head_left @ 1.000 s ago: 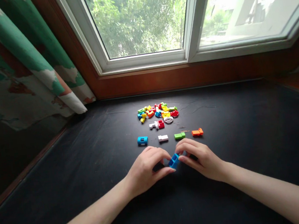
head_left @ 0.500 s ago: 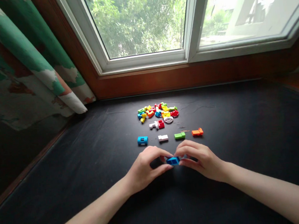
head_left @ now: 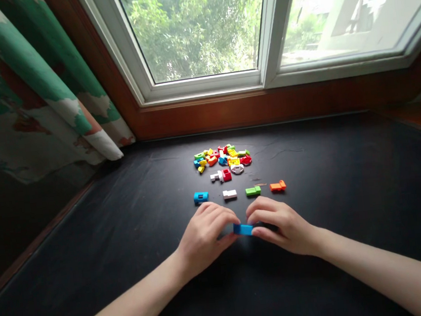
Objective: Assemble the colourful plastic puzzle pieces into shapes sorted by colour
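A small blue piece [head_left: 243, 230] is held between my two hands, low over the black tabletop. The fingertips of my left hand [head_left: 207, 232] pinch its left end. At its right end, the thumb and fingers of my right hand [head_left: 281, 224] close on it. Beyond the hands lie, in a row, a blue rounded piece [head_left: 201, 197], a white piece [head_left: 229, 195], a green piece [head_left: 253, 191] and an orange piece [head_left: 278, 186].
Behind the row lies a joined white and red piece [head_left: 221, 176]. Farther back is a pile of colourful pieces [head_left: 212, 160] on the black table [head_left: 330, 166]. A curtain [head_left: 51, 89] hangs at the left, and a window [head_left: 203, 86] stands behind the table.
The blue piece has turned, so a flat, smooth side shows instead of its hollow side. My left hand's fingers have shifted around its left end; my right hand has barely moved.
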A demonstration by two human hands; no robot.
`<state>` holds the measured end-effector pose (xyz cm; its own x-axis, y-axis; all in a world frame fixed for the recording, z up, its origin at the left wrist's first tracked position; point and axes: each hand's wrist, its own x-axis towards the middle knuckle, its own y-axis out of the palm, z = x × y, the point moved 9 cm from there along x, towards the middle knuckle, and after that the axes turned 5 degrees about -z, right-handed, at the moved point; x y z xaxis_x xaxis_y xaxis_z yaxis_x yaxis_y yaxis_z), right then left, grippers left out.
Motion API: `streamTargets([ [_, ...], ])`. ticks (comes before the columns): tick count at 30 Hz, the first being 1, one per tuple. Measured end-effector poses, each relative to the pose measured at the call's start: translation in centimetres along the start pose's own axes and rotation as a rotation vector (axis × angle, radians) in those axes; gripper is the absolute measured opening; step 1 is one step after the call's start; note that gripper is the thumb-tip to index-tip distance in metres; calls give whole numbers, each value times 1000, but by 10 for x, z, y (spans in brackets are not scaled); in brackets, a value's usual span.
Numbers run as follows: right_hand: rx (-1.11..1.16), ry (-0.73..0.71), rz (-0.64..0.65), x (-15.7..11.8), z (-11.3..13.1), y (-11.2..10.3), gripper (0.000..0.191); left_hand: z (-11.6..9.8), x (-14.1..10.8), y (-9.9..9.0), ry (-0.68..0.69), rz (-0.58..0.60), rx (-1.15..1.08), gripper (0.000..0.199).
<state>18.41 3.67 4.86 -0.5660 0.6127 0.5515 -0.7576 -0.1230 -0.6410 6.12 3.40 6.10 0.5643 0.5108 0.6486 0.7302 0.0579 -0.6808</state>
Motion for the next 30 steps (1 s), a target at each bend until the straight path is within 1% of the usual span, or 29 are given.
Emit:
streamTargets([
  [3, 24, 3, -4, 0, 1, 0, 10, -11, 2, -4, 109, -13, 122, 5],
  [6, 26, 11, -13, 0, 0, 0, 7, -16, 2, -3, 147, 26, 193, 6],
  [8, 20, 14, -22, 0, -1, 0, 7, -17, 3, -3, 133, 51, 197, 11],
  [10, 14, 7, -25, 0, 0, -1, 7, -16, 3, -3, 89, 62, 165, 15],
  [13, 3, -12, -5, 0, 1, 1, 7, -14, 2, -4, 31, 68, 107, 9],
  [16, -1, -2, 4, 0, -1, 2, 8, -9, 2, -7, 29, 79, 87, 7],
  [18, 3, 18, -3, 0, -2, 2, 8, -2, 3, -16, 52, 53, 105, 7],
  [20, 4, 31, -5, -1, -3, 1, 8, 10, 2, -31, 67, -19, 146, 8],
  [23, 3, 37, 1, -1, -4, 1, 7, 39, -2, -55, 8, -115, 202, 12],
  [24, 4, 38, 1, -1, -4, 1, 7, 48, -4, -60, -16, -119, 207, 14],
  [26, 5, 38, 3, -1, -3, 1, 7, 63, -7, -64, -41, -82, 195, 16],
  [30, 8, 32, 6, 0, -2, 0, 7, 77, -10, -63, -68, -9, 188, 16],
])
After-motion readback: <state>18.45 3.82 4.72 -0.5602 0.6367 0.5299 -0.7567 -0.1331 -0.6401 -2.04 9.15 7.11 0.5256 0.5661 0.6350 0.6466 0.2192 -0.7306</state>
